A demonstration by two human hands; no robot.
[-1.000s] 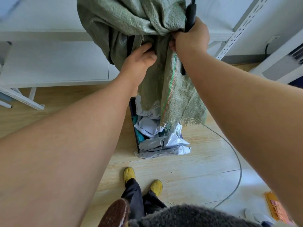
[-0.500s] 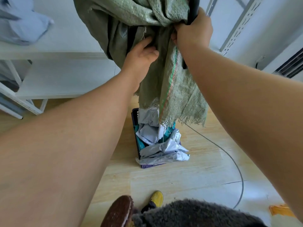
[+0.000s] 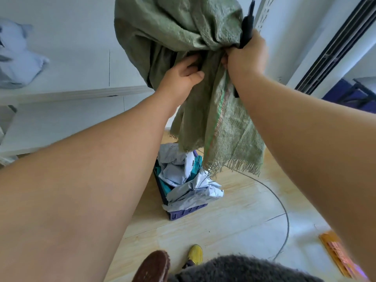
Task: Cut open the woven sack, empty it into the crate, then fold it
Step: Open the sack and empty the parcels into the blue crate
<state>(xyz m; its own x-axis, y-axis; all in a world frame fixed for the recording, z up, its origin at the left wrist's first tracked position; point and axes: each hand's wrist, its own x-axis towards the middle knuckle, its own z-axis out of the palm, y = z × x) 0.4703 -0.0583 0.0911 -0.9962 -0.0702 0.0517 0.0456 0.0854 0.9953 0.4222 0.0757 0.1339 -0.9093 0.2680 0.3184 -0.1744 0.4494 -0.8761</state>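
A green woven sack (image 3: 175, 35) hangs upside down at chest height, its frayed open mouth dangling over a dark purple crate (image 3: 186, 213) on the floor. My left hand (image 3: 181, 76) grips the bunched sack cloth at its waist. My right hand (image 3: 246, 58) clutches the same bunch from the right, together with a long black tool (image 3: 247, 29) that sticks up past the sack. The crate is heaped with crumpled grey-white plastic parcels (image 3: 189, 188) and a teal one, some spilling over its front rim.
White shelving (image 3: 67, 92) stands behind and to the left, with a grey bag (image 3: 18, 58) on it. A grey cable (image 3: 284, 212) curves over the wooden floor at right. An orange object (image 3: 335, 251) lies at bottom right. My feet, one in a yellow shoe (image 3: 195, 254), stand near the crate.
Both hands have kept their grip on the sack. The sack has been raised a little, so its mouth hangs higher above the crate. More of the crate's front shows.
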